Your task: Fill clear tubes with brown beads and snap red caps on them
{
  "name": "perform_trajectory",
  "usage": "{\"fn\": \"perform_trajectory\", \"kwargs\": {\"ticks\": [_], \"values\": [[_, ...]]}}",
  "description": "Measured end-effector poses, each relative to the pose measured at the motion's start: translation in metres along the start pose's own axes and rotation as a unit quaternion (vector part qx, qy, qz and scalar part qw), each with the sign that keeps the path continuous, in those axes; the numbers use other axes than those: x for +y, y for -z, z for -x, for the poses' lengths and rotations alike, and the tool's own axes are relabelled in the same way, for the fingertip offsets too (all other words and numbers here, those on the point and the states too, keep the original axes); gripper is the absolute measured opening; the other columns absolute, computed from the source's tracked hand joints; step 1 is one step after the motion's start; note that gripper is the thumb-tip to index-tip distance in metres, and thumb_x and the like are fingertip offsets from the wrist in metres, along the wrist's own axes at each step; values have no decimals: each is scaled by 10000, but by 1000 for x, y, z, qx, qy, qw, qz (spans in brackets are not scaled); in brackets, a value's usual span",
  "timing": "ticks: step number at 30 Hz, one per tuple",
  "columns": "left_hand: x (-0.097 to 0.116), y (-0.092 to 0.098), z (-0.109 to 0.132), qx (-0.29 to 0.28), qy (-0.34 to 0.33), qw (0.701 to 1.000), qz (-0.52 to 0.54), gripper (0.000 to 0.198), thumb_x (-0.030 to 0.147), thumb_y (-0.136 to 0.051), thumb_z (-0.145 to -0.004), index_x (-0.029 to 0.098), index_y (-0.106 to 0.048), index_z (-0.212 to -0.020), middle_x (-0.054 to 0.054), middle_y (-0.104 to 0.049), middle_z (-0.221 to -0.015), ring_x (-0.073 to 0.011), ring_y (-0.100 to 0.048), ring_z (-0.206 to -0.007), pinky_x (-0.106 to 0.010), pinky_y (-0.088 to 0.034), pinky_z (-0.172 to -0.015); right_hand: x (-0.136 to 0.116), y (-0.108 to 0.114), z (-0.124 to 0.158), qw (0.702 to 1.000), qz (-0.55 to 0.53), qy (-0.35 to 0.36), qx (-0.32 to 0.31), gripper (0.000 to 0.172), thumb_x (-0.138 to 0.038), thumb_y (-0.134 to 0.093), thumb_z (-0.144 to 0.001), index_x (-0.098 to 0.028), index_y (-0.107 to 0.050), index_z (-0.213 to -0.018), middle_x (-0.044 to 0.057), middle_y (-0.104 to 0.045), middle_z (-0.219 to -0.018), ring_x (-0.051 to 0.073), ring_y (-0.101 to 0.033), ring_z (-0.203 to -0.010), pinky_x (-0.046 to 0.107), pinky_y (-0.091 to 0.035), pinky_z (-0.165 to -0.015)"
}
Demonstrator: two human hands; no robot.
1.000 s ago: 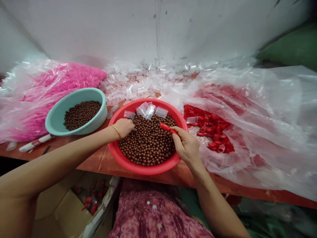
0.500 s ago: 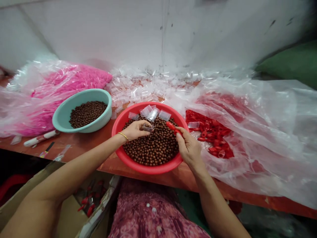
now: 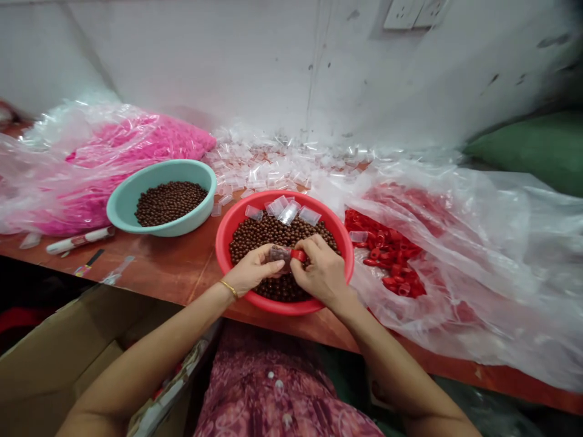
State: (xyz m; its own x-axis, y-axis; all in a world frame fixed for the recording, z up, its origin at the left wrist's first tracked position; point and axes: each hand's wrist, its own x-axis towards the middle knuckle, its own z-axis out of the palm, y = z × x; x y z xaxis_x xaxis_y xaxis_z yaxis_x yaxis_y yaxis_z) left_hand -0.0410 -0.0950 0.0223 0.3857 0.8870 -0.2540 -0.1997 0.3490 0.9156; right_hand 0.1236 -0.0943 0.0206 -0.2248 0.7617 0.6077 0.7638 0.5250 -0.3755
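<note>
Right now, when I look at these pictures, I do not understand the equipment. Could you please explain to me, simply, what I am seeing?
There is no machine here: these are a person's own two bare hands. The camera is worn on the head, so you look forward and down, as the person does.

The left hand holds a small clear container, dark brown inside. The right hand holds a red piece at its end; whether the two are joined, I cannot tell.

Both hands are over a red basin of small brown balls. On the reddish-brown table, to the left, is a blue-green bowl with similar balls. To the right, more red parts lie among clear plastic sheeting.
</note>
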Motion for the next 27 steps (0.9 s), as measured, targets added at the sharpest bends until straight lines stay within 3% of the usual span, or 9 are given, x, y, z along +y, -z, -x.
{"fn": "perform_trajectory", "kwargs": {"ticks": [2,5,9,15,20,24,27], "values": [[-3,-3,0,7,-6,999,34,446,341,-788,-586,165,-560,-927,17,-599,-876,-94,-582,-785,-259,-516,-738,-8,-5,-6,999,-32,14,-22,126,-167,-423,-765,-181,-548,-759,75,-578,-771,189,-557,-730,303,-461,-684],[-3,-3,-2,18,-42,997,60,474,390,-783,-584,163,-538,-921,14,-588,-867,-96,-576,-777,-256,-527,-716,-10,-10,-10,988,-130,11,-78,211,-174,-366,-820,-149,-540,-938,112,-613,-936,195,-582,-844,320,-469,-767],[1,2,-4,12,-60,998,19,531,449,-764,-588,145,-523,-949,3,-596,-780,-88,-574,-651,-187,-483,-546,-3,-8,-10,961,-202,-4,-190,322,-253,-340,-900,-148,-468,-1175,79,-657,-914,167,-619,-744,292,-487,-701],[5,9,5,-13,-6,999,-44,400,419,-678,-672,141,-492,-892,-16,-633,-741,-69,-552,-538,-176,-415,-481,13,0,-15,964,-226,-76,-118,288,-328,-428,-882,-189,-555,-1101,55,-652,-963,179,-610,-878,310,-461,-818],[3,4,2,11,-55,992,-111,269,197,-641,-646,149,-522,-882,16,-603,-729,-73,-541,-621,-183,-424,-562,13,-4,-16,918,-332,-137,-166,337,-378,-334,-907,-194,-578,-1052,-3,-569,-690,146,-556,-648,263,-468,-616],[2,2,-1,11,-53,991,-123,206,129,-581,-584,155,-496,-770,64,-513,-617,-60,-483,-546,-185,-417,-529,7,-6,-19,927,-329,-119,-137,234,-333,-474,-830,-193,-576,-988,9,-595,-807,147,-564,-769,273,-474,-734],[3,3,1,-16,-27,992,-126,193,153,-567,-555,163,-459,-715,74,-503,-554,-57,-467,-467,-182,-405,-467,5,-2,-26,933,-316,-95,-143,183,-281,-549,-755,-178,-580,-903,9,-604,-781,142,-558,-729,272,-474,-719]]}}
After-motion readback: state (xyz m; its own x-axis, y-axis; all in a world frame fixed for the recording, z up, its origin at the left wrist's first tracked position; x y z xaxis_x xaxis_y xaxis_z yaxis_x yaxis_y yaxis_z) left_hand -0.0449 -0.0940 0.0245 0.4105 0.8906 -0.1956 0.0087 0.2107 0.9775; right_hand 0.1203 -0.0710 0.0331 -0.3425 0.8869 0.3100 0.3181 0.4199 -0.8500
